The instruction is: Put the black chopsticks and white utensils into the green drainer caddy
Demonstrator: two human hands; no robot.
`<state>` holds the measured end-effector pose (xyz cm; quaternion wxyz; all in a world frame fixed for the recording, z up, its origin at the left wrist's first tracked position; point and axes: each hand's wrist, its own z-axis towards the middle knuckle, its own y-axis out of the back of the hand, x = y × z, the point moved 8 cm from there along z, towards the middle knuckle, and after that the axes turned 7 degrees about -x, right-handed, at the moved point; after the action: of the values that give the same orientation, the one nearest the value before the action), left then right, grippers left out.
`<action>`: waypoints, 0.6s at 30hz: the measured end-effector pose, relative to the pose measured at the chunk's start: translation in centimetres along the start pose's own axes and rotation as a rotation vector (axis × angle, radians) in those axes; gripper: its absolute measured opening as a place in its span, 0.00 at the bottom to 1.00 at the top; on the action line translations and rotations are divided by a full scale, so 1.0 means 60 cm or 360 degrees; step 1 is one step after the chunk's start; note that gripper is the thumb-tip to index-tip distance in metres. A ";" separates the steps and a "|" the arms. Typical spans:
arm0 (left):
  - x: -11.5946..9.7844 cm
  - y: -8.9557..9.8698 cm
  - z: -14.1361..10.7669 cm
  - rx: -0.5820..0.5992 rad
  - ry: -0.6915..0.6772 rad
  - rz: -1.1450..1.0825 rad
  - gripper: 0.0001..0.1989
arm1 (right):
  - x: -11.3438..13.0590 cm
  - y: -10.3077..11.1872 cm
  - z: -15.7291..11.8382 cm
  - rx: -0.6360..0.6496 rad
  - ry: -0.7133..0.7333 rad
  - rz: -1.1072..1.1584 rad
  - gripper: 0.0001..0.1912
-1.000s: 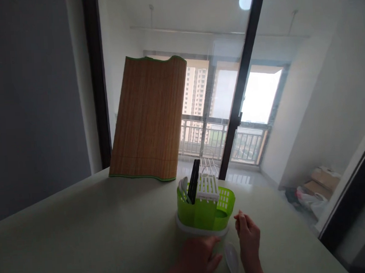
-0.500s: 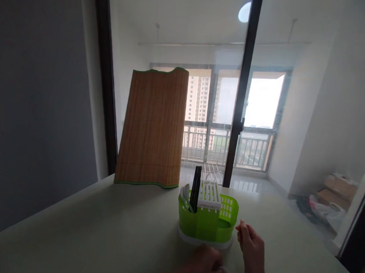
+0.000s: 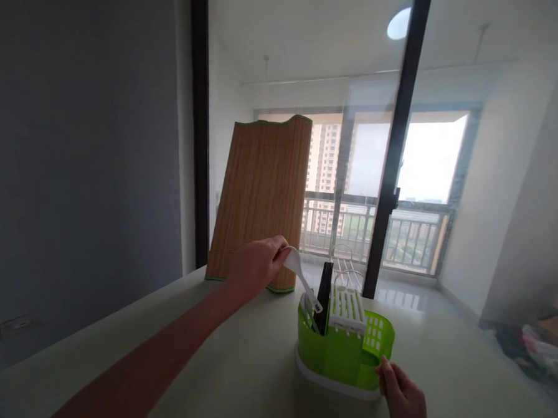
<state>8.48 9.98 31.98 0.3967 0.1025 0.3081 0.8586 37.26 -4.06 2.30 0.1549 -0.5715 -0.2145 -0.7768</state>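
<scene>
My left hand [image 3: 270, 259] is stretched out over the table, its fingers pinching a white spoon [image 3: 302, 277] by the bowl. The spoon's handle slants down, its tip at the left compartment of a green utensil holder [image 3: 336, 362]. Black chopsticks [image 3: 327, 297] and other pale spoons, partly hidden, stand in that compartment. A white slotted rack [image 3: 347, 308] sits across the holder's middle. My right hand [image 3: 401, 390] is closed at the holder's right edge, thumb and fingers pressed together against it.
The holder has a white base and stands on a pale table [image 3: 250, 372]. Behind my left forearm, a bamboo mat [image 3: 264, 191] stands upright. Past the table are a dark-framed glass door [image 3: 394, 184] and a white wire rack [image 3: 347, 268]. Boxes and bags [image 3: 543, 351] lie at the right.
My left hand has risen from low in front of the holder to above its left side, with the white spoon. My right hand stays at the holder's right edge. The view has shifted left.
</scene>
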 end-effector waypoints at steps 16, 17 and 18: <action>-0.059 -0.267 -0.022 0.0598 -0.0048 0.0052 0.09 | 0.002 0.002 0.002 -0.0128 0.0007 -0.0113 0.31; -0.057 -0.274 -0.021 0.0619 -0.0034 0.0045 0.08 | 0.002 0.001 0.001 -0.0121 0.0016 -0.0114 0.31; -0.056 -0.279 -0.020 0.0634 -0.0022 0.0037 0.08 | 0.003 0.000 0.001 -0.0116 0.0024 -0.0117 0.31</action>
<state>20.55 15.25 21.04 0.3607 0.1885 0.4679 0.7845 37.27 -4.02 2.50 0.1071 -0.5626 -0.2058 -0.7935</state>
